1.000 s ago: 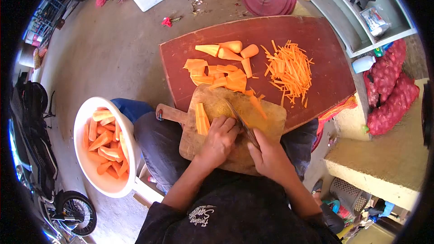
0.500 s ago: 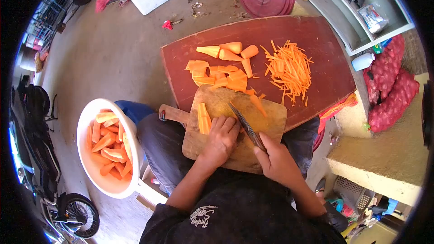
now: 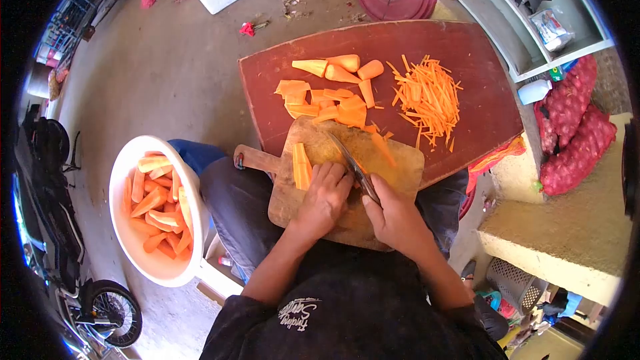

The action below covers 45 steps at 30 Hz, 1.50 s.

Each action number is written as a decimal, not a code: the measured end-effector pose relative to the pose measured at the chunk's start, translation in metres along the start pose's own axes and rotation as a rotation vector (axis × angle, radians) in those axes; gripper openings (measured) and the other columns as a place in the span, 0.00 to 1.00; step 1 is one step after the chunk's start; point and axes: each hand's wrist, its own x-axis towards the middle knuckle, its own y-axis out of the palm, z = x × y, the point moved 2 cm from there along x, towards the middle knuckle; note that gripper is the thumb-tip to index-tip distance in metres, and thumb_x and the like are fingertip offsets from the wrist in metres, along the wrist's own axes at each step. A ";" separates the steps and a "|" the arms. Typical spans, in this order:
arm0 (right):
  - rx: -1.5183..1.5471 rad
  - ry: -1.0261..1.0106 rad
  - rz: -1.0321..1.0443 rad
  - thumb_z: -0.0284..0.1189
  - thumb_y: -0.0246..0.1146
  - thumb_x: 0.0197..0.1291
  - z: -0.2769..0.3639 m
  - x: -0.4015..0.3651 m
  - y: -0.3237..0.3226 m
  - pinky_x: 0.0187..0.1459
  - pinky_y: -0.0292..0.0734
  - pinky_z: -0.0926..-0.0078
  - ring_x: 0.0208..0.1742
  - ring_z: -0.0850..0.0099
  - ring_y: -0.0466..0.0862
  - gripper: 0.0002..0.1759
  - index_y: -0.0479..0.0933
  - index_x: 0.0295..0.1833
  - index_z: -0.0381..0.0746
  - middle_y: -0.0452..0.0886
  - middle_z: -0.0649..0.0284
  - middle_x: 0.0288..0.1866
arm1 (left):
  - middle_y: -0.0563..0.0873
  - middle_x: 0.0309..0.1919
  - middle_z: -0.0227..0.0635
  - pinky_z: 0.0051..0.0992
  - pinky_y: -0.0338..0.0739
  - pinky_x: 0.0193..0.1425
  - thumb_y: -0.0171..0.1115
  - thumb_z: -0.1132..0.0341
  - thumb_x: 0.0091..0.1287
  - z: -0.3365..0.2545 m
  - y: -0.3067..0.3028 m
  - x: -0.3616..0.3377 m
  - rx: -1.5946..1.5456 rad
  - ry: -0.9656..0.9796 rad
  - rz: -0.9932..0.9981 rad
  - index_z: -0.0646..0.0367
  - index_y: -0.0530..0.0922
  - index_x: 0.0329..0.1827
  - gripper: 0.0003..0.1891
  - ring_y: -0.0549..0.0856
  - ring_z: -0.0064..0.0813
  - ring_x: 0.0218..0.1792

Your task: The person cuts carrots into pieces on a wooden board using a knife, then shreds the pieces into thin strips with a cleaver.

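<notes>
A wooden cutting board (image 3: 283, 203) with a handle rests across the lap. On it, my left hand (image 3: 323, 197) presses down with curled fingers on a carrot piece, mostly hidden beneath them. My right hand (image 3: 395, 219) is closed around the handle of a knife (image 3: 352, 162), its dark blade lying close beside my left fingertips. A carrot slab (image 3: 302, 168) lies left of my left hand. Cut carrot bits (image 3: 383, 149) sit on the board right of the blade. Beyond the board are carrot slices (image 3: 350, 112), peeled carrot chunks (image 3: 341, 73) and a heap of carrot strips (image 3: 428, 101).
The red-brown table (image 3: 480, 93) holds the carrots. On the left stands a white tub (image 3: 120, 230) of peeled carrots. Red net sacks (image 3: 579, 150) rest by a yellow ledge (image 3: 553, 230) on the right. A motorbike wheel (image 3: 113, 313) shows at lower left.
My right hand and the knife have shifted slightly left, bringing the blade nearer my left fingers. My left hand stays on the board. The whole view has shifted a little.
</notes>
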 end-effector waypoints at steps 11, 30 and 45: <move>0.007 -0.023 0.002 0.28 0.62 0.79 0.001 -0.005 -0.002 0.53 0.83 0.49 0.52 0.34 0.87 0.21 0.75 0.71 0.31 0.86 0.35 0.49 | 0.80 0.43 0.42 0.43 0.75 0.56 0.71 0.73 0.55 -0.001 -0.001 -0.001 0.076 0.044 -0.019 0.65 0.86 0.49 0.16 0.81 0.46 0.49; 0.030 -0.033 -0.067 0.28 0.65 0.78 -0.009 -0.013 -0.001 0.46 0.84 0.57 0.40 0.51 0.90 0.23 0.78 0.72 0.30 0.86 0.44 0.40 | 0.81 0.43 0.44 0.45 0.77 0.57 0.71 0.76 0.53 0.004 0.006 -0.008 0.075 0.047 -0.093 0.65 0.85 0.45 0.15 0.82 0.49 0.48; 0.451 0.143 -0.070 0.29 0.65 0.81 -0.049 -0.055 -0.025 0.32 0.75 0.76 0.28 0.82 0.79 0.17 0.81 0.68 0.32 0.81 0.69 0.32 | 0.86 0.47 0.43 0.44 0.79 0.57 0.72 0.75 0.59 0.000 -0.009 -0.023 0.074 0.109 0.098 0.62 0.88 0.52 0.16 0.86 0.48 0.49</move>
